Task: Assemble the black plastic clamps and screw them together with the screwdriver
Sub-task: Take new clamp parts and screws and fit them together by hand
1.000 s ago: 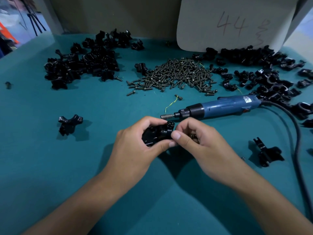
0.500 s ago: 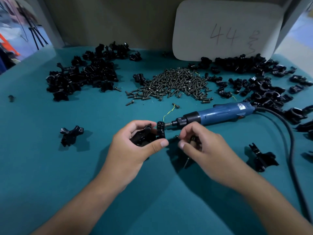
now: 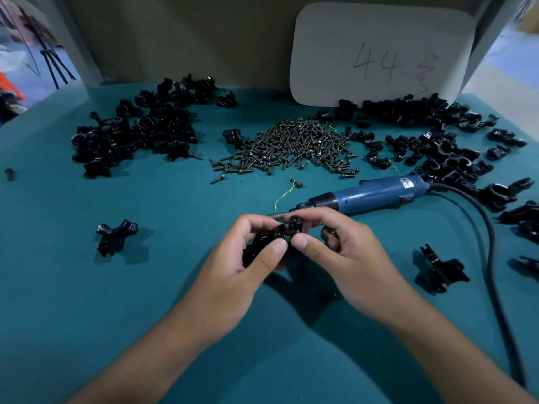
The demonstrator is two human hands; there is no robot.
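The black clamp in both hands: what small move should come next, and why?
Probably press the two halves of the clamp fully together. The left hand and right hand both pinch it, the halves look not yet joined, and the screwdriver lies untouched on the table.

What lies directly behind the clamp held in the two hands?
The blue electric screwdriver lies on the table behind the clamp, bit pointing toward it. The bit's tip is hidden by the fingers.
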